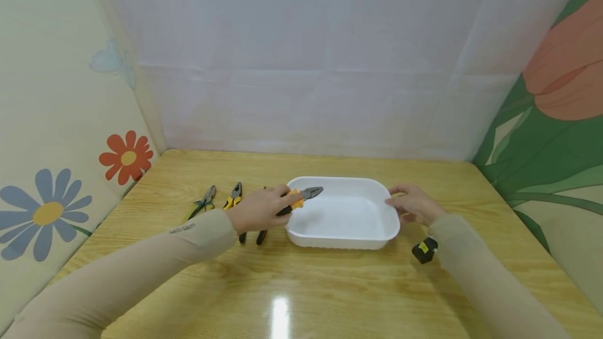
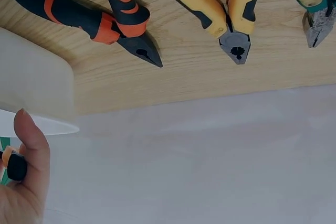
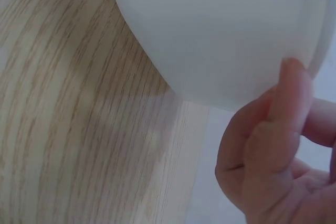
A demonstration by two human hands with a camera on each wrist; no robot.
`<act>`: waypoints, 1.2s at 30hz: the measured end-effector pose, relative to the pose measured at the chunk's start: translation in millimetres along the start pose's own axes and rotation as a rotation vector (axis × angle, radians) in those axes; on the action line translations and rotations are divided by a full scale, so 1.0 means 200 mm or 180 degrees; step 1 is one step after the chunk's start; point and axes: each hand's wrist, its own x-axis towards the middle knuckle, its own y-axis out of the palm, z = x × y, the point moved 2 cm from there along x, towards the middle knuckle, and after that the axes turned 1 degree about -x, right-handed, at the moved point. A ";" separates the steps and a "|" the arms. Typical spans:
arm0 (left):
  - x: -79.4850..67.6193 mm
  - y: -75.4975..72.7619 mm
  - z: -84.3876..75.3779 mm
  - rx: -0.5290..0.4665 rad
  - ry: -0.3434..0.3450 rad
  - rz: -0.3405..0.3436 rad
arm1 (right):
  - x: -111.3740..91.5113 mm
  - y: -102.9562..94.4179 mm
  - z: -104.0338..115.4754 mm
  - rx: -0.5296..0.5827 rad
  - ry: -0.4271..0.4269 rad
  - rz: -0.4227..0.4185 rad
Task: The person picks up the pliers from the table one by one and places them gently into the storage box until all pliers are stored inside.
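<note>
In the head view, my left hand (image 1: pixel 259 209) grips orange-and-black combination pliers (image 1: pixel 311 193) by the handles. Their grey nose points right, over the left end of a white plastic basin (image 1: pixel 344 242). At the basin's right end, my right hand (image 1: pixel 414 204) pinches the rim; the right wrist view shows the thumb (image 3: pixel 294 85) against the wall. Black-and-orange pliers (image 2: pixel 128 27) lie on the table, partly hidden by my left hand in the head view. Beside them are yellow-and-black pliers (image 1: pixel 232 202) and green-handled pliers (image 1: pixel 204 203).
A small black tape measure with a yellow label (image 1: pixel 425 250) sits near my right wrist. The wooden table (image 1: pixel 226 286) ends at a pale cloth backdrop (image 1: pixel 301 93). Flower-printed panels (image 1: pixel 47 119) stand at both sides.
</note>
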 end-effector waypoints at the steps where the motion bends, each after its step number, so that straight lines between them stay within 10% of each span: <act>1: 0.01 0.00 0.00 -0.0007 0.0003 0.0010 | 0.00 0.00 0.00 0.0000 0.0001 0.0000; 36: 0.26 0.00 -0.08 0.0095 0.0264 0.0424 | 0.00 0.00 0.01 0.0041 0.0010 0.0029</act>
